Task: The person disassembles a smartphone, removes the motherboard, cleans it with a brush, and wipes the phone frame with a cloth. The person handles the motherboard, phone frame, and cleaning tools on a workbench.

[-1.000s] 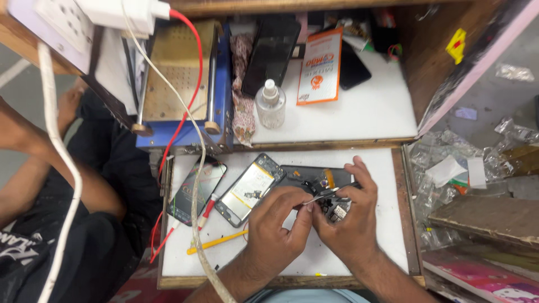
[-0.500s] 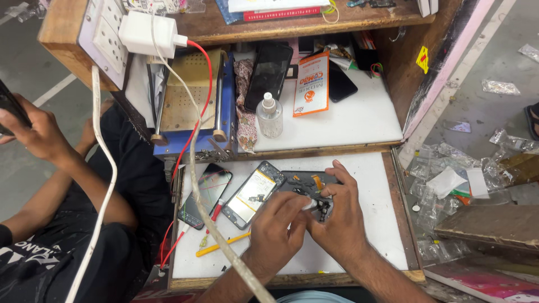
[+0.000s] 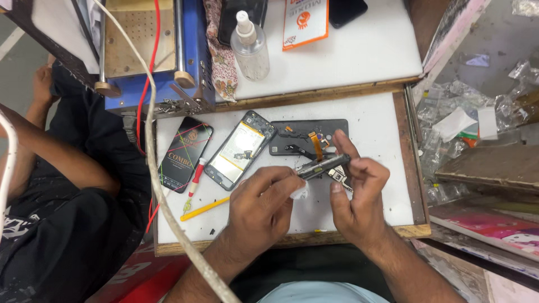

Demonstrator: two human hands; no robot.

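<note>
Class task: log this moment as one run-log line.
left hand: wipes with white scrap | right hand: holds phone part | white board: opened phone

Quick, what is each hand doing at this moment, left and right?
Left hand: closed, pinching a small white wad against the phone part.
Right hand: closed, holding the phone part.

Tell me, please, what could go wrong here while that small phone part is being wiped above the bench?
1. The right hand pinches the narrow dark part only at its edge while the left hand rubs it with a white wad; it might slip.
2. The orange flex ribbon on the open phone back lies right below and could be snagged.
3. The white cable crossing the bench might get tugged by the left forearm.
</note>
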